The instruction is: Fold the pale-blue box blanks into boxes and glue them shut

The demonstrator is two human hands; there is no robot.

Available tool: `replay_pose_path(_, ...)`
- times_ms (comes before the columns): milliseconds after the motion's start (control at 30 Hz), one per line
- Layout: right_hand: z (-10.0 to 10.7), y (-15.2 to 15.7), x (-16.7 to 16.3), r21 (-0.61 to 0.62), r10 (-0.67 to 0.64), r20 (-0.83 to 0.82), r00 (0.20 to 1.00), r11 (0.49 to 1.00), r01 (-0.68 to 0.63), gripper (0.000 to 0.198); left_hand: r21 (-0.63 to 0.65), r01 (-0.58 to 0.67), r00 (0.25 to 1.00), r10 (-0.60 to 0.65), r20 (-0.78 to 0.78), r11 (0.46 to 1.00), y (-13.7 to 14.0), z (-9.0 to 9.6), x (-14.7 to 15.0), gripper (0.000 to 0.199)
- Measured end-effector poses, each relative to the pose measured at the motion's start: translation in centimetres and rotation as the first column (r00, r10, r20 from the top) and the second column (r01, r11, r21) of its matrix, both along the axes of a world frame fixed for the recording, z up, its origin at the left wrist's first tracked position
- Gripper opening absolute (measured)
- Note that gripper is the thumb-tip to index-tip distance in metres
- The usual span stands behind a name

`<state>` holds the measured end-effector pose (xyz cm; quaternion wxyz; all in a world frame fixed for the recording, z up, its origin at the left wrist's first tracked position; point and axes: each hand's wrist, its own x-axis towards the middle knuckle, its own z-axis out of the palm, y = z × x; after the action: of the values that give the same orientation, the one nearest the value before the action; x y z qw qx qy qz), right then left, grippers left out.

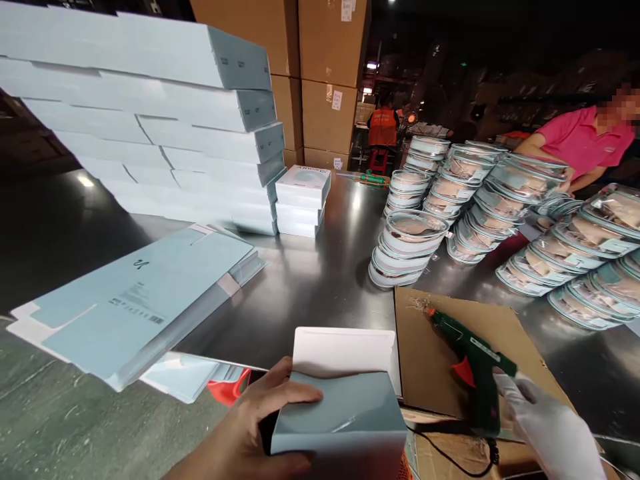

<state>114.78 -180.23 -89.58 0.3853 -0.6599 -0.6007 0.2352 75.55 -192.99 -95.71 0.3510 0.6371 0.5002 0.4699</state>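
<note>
folded carton [345, 413]: pale blue-grey, white flap
glue gun [473, 363]: dark green, red trigger
right hand [550, 427]: white glove
flat cartons [135, 307]: light blue, black print
cardboard sheet [440, 373]: brown
table [310, 280]: dark glossy metal
co-worker's shirt [580, 140]: pink

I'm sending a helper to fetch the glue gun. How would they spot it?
On the steel table, find the brown cardboard sheet near the front. The green glue gun with a red trigger lies there, under the gloved right hand: the only tool among pale boxes.
</note>
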Motion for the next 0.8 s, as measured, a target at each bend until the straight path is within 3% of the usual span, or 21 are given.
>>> replay_pose_path(67,-0.6,-0.8,-2.5,0.051,0.130,-0.057,0.990,0.991,-0.127,0.031,0.001,0.019,1.000,-0.019,0.009,1.000,0.3,-0.4,0.1,0.059)
replay_pose_path(167,-2.2,-1.5,-7.8,0.089,0.329,-0.148,0.933,0.944,-0.319,0.044,-0.024,-0.068,0.998,0.068,0.018,0.997,0.0,-1.9,0.6,0.053)
replay_pose_path(267,-3.3,-2.6,-11.3,0.132,0.503,-0.163,0.849,0.864,-0.486,0.051,-0.028,-0.140,0.966,0.142,0.215,0.990,-0.3,-3.0,2.0,0.041)
replay_pose_path(367,-3.3,-4.0,-11.9,0.178,0.661,-0.138,0.738,0.749,-0.638,0.056,0.070,-0.191,0.834,0.124,0.537,0.979,0.0,-2.4,3.7,0.036)
replay_pose_path(433,-2.8,-4.3,-11.6,0.229,0.754,-0.084,0.651,0.651,-0.724,0.054,0.145,-0.216,0.783,0.083,0.616,0.966,0.5,-1.6,4.2,0.039)
replay_pose_path(533,-1.9,-3.9,-11.4,0.300,0.856,0.078,0.510,0.468,-0.831,0.060,0.204,-0.086,0.890,-0.017,0.456,0.975,1.2,-0.6,3.8,0.038)
replay_pose_path(600,-1.6,-3.3,-11.4,0.305,0.875,0.155,0.459,0.399,-0.865,0.062,0.192,0.020,0.945,-0.081,0.316,0.981,1.4,-0.2,3.0,0.027)
replay_pose_path(667,-1.6,-2.9,-11.1,0.289,0.883,0.175,0.436,0.377,-0.880,0.060,0.178,0.066,0.959,-0.112,0.260,0.982,1.6,0.1,2.1,0.017)
replay_pose_path(700,-1.8,-2.8,-10.8,0.268,0.886,0.154,0.438,0.389,-0.881,0.058,0.185,0.070,0.962,-0.115,0.248,0.980,1.7,0.3,1.6,0.014)
replay_pose_path(733,-2.1,-2.7,-10.4,0.248,0.889,0.092,0.448,0.415,-0.875,0.056,0.199,0.047,0.965,-0.096,0.246,0.979,1.8,0.5,1.1,0.012)
replay_pose_path(800,-2.9,-2.5,-9.7,0.211,0.844,-0.175,0.506,0.535,-0.818,0.059,0.187,-0.146,0.944,0.080,0.320,0.972,1.9,0.9,0.2,0.011)
